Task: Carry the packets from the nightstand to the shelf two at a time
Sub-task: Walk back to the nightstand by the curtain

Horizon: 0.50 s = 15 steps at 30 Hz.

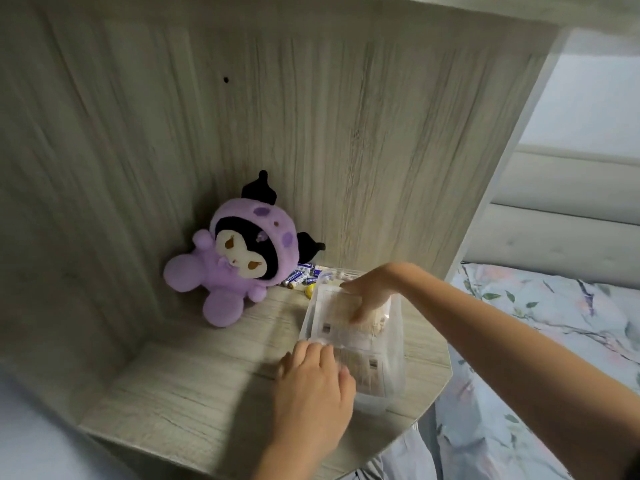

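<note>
Both hands were laid on clear packets on the grey wooden surface (194, 386): the right hand (372, 299) was curled over the far packet (349, 327), the left hand (311, 382) pressed with fingers bent on the near packet (375, 372); a purple plush toy (235, 265) and batteries (301, 275) were seen behind

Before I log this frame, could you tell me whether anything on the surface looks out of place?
Only the purple plush toy, slumped tilted in the corner, and loose blue-and-white batteries scattered beside it; the clear plastic packets look intact.
</note>
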{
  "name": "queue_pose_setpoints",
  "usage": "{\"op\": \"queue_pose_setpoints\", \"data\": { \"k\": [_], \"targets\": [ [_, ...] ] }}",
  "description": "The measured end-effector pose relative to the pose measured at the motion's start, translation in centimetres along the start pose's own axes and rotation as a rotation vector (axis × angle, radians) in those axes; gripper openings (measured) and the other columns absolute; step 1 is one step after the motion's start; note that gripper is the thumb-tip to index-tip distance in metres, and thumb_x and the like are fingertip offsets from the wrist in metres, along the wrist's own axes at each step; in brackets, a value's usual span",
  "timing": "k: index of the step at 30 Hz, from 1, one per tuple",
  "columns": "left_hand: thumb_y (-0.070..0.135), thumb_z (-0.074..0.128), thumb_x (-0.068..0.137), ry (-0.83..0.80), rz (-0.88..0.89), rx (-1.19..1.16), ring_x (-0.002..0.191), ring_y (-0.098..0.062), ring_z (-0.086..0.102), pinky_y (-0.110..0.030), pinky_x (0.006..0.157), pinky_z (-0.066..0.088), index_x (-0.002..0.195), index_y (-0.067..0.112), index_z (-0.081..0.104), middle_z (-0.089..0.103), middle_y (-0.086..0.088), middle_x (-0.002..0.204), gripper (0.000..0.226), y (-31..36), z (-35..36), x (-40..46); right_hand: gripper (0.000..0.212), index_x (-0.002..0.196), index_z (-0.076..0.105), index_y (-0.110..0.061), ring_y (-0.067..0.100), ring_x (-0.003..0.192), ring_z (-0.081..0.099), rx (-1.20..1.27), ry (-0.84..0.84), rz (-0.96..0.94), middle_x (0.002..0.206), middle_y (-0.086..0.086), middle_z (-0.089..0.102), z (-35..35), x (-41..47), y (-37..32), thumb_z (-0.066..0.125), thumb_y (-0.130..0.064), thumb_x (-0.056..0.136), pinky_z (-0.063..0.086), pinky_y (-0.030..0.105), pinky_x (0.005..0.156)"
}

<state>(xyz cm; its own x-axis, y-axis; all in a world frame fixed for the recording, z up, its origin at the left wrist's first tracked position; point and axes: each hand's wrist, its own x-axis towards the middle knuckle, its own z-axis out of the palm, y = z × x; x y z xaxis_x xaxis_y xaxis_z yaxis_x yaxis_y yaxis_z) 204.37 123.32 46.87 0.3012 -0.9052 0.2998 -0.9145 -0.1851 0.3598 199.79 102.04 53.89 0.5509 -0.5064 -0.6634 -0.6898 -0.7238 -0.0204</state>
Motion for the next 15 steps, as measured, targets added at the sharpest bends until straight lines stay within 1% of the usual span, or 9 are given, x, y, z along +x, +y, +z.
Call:
{"op": "queue_pose_setpoints", "data": {
  "k": [2, 3, 6, 7, 8, 10, 11, 13, 15],
  "targets": [
    [0.037, 0.043, 0.075, 0.013, 0.005, 0.03, 0.084, -0.016, 0.06, -0.034, 0.062, 0.053, 0.072, 0.025, 0.067, 0.065, 0.012, 0.078, 0.027, 0.0, 0.0, 0.0, 0.087, 0.154, 0.009, -0.016, 0.027, 0.144, 0.029, 0.097, -0.054, 0.022, 0.159, 0.006, 0.023, -0.1, 0.3, 0.3, 0.062, -0.043, 0.09, 0.032, 0.037, 0.111],
    [0.038, 0.044, 0.074, 0.023, 0.006, 0.045, 0.084, -0.015, 0.059, -0.033, 0.06, 0.053, 0.07, 0.026, 0.067, 0.064, 0.013, 0.076, 0.027, 0.0, 0.1, 0.0, 0.082, 0.153, 0.011, -0.015, 0.026, 0.141, 0.033, 0.139, -0.08, 0.026, 0.158, 0.008, 0.025, 0.0, 0.3, 0.2, 0.061, -0.038, 0.093, 0.033, 0.035, 0.108],
    [0.038, 0.045, 0.072, 0.081, 0.004, 0.043, 0.083, -0.014, 0.055, -0.034, 0.057, 0.051, 0.066, 0.027, 0.066, 0.064, 0.013, 0.076, 0.024, 0.0, 0.4, 0.2, 0.061, 0.149, 0.021, -0.008, 0.008, 0.108, 0.062, 0.277, -0.176, 0.002, 0.149, 0.013, 0.041, 0.7, 0.9, -0.1, 0.053, -0.018, 0.098, 0.033, 0.026, 0.1],
    [0.038, 0.045, 0.071, 0.083, -0.001, 0.049, 0.083, -0.015, 0.056, -0.034, 0.056, 0.051, 0.066, 0.027, 0.067, 0.065, 0.013, 0.076, 0.025, 0.1, 0.4, 0.3, 0.06, 0.15, 0.02, -0.008, 0.01, 0.11, 0.061, 0.339, -0.193, -0.016, 0.151, 0.012, 0.039, 0.9, 0.8, -0.2, 0.05, -0.018, 0.099, 0.031, 0.026, 0.104],
    [0.038, 0.045, 0.071, 0.083, -0.001, 0.064, 0.083, -0.016, 0.058, -0.035, 0.056, 0.052, 0.066, 0.026, 0.068, 0.066, 0.013, 0.077, 0.026, 0.1, 0.5, 0.3, 0.06, 0.151, 0.018, -0.009, 0.016, 0.126, 0.052, 0.388, -0.197, -0.025, 0.154, 0.009, 0.033, 1.1, 0.9, -0.2, 0.048, -0.023, 0.101, 0.026, 0.028, 0.111],
    [0.037, 0.045, 0.071, 0.086, -0.004, 0.094, 0.081, -0.018, 0.06, -0.036, 0.056, 0.051, 0.065, 0.025, 0.069, 0.066, 0.013, 0.074, 0.028, 0.2, 0.6, 0.4, 0.063, 0.153, 0.014, -0.01, 0.023, 0.146, 0.025, 0.462, -0.156, -0.029, 0.16, 0.005, 0.021, 1.7, 1.3, -0.2, 0.039, -0.039, 0.102, 0.018, 0.033, 0.118],
    [0.036, 0.044, 0.071, 0.09, -0.008, 0.101, 0.08, -0.019, 0.06, -0.037, 0.056, 0.051, 0.064, 0.024, 0.067, 0.066, 0.013, 0.071, 0.027, 0.2, 0.7, 0.4, 0.066, 0.153, 0.011, -0.01, 0.024, 0.147, 0.022, 0.463, -0.11, -0.022, 0.16, 0.006, 0.019, 2.0, 1.5, -0.2, 0.036, -0.043, 0.102, 0.02, 0.035, 0.116],
    [0.036, 0.044, 0.07, 0.105, -0.011, 0.11, 0.077, -0.019, 0.059, -0.037, 0.054, 0.05, 0.061, 0.023, 0.064, 0.064, 0.012, 0.067, 0.025, 0.2, 0.9, 0.4, 0.065, 0.148, 0.014, -0.006, 0.028, 0.139, 0.033, 0.365, 0.022, -0.009, 0.153, 0.014, 0.03, 2.9, 1.8, -0.2, 0.036, -0.045, 0.102, 0.031, 0.038, 0.106],
    [0.036, 0.043, 0.07, 0.105, -0.014, 0.121, 0.076, -0.019, 0.056, -0.037, 0.053, 0.049, 0.06, 0.023, 0.062, 0.063, 0.012, 0.065, 0.025, 0.2, 0.9, 0.4, 0.062, 0.141, 0.025, 0.001, 0.031, 0.138, 0.034, 0.206, 0.183, -0.032, 0.146, 0.02, 0.04, 3.5, 1.7, -0.3, 0.037, -0.045, 0.101, 0.03, 0.042, 0.108]
  ]
}}
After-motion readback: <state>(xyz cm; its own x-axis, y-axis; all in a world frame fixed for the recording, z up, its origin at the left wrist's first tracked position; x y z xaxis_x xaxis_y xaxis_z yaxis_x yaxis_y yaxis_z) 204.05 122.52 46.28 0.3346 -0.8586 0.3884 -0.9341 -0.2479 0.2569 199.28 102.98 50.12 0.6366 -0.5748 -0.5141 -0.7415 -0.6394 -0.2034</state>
